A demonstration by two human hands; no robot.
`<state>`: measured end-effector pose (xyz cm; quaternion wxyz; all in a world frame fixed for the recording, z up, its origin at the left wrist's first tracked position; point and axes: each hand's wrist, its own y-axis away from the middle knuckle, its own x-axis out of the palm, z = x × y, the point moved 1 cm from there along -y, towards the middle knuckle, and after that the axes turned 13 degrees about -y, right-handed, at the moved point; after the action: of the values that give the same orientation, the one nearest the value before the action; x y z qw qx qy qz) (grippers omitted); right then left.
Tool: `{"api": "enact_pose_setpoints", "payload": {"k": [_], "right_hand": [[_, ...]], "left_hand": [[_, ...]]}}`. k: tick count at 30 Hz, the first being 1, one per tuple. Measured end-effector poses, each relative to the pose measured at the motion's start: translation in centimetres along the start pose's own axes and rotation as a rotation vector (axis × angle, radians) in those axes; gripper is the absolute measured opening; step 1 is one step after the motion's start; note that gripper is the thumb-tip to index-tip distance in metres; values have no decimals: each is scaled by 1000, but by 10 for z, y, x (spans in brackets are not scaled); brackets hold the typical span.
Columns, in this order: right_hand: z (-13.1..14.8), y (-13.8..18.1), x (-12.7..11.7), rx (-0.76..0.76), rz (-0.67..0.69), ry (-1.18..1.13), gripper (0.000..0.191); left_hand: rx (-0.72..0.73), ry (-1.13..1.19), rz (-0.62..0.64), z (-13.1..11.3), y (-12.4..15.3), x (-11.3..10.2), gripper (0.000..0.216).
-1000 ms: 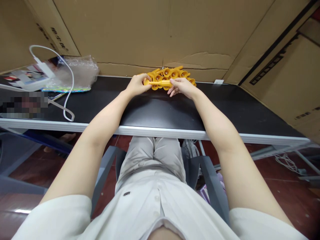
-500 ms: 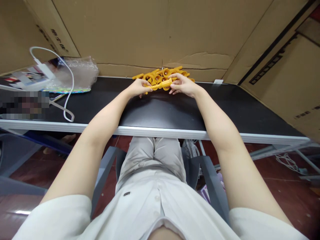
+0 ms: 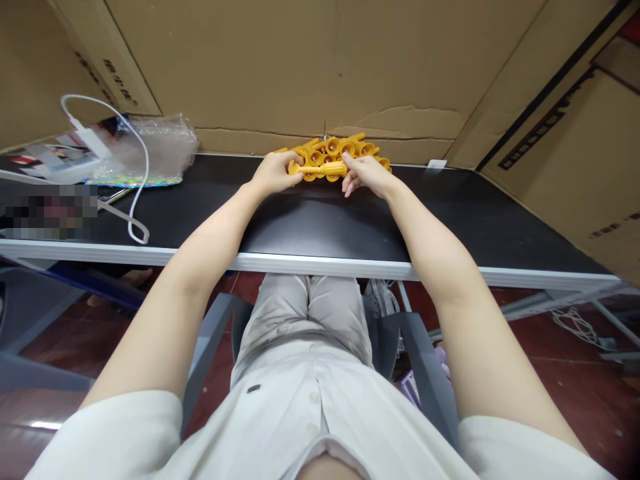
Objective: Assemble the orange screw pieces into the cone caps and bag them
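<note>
A yellow plastic horn-shaped piece (image 3: 333, 169) lies crosswise between my hands. It has a thin ringed stem and a thicker, ribbed right end. My left hand (image 3: 275, 172) is closed around its left end, where a flared cup partly shows. At the ribbed end, the thumb and fingers of my right hand (image 3: 367, 175) hold it; some of those fingers are curled below. Right behind my hands is a pile of similar yellow pieces (image 3: 347, 148), several of them with round, hollow cups facing me. My fingers hide part of the pile.
The black tabletop (image 3: 325, 227) has a silver front edge (image 3: 325, 265). Cardboard panels (image 3: 320, 67) stand behind and at the right. Clear plastic wrap (image 3: 165, 143) and a white cable (image 3: 145, 160) lie on the left. A small white tab (image 3: 437, 164) sits at the back right.
The piece has turned to lie nearly level, and its flared left end now shows. My left hand has shifted slightly, and my right thumb has moved onto the ribbed end.
</note>
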<state>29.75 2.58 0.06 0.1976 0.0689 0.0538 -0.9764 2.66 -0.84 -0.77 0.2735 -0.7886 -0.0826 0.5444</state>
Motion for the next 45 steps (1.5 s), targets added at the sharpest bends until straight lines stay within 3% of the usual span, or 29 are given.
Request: {"api": "enact_pose_setpoints", "payload": {"k": [3, 7, 10, 14, 19, 27, 31, 34, 39, 43, 45], "right_hand": [[-6, -3, 1, 20, -56, 11, 79], [-2, -2, 2, 32, -80, -21, 81], [9, 6, 3, 96, -44, -43, 69], [23, 19, 5, 61, -10, -84, 36], [27, 23, 7, 10, -42, -48, 31], [1, 2, 2, 46, -78, 5, 79], [-5, -2, 3, 26, -71, -10, 89], [3, 4, 5, 66, -68, -5, 83], [17, 13, 4, 27, -83, -13, 47], [19, 15, 4, -12, -97, -6, 40], [18, 15, 6, -4, -106, 17, 46]], "left_hand": [[-17, 21, 0, -4, 1, 0, 23], [-20, 85, -9, -7, 1, -1, 19], [-45, 106, -1, -8, 1, -2, 19], [-85, 83, 23, -8, 1, -2, 19], [-75, 48, 9, -7, 0, -2, 21], [-27, -13, -27, -4, 1, 0, 28], [-28, 27, -47, -5, 0, 1, 27], [-33, 39, -59, -5, -2, 1, 25], [-49, 39, -45, -6, -2, 1, 25], [-57, 19, -35, -6, 0, 0, 25], [-43, 11, -38, -6, 1, 0, 26]]}}
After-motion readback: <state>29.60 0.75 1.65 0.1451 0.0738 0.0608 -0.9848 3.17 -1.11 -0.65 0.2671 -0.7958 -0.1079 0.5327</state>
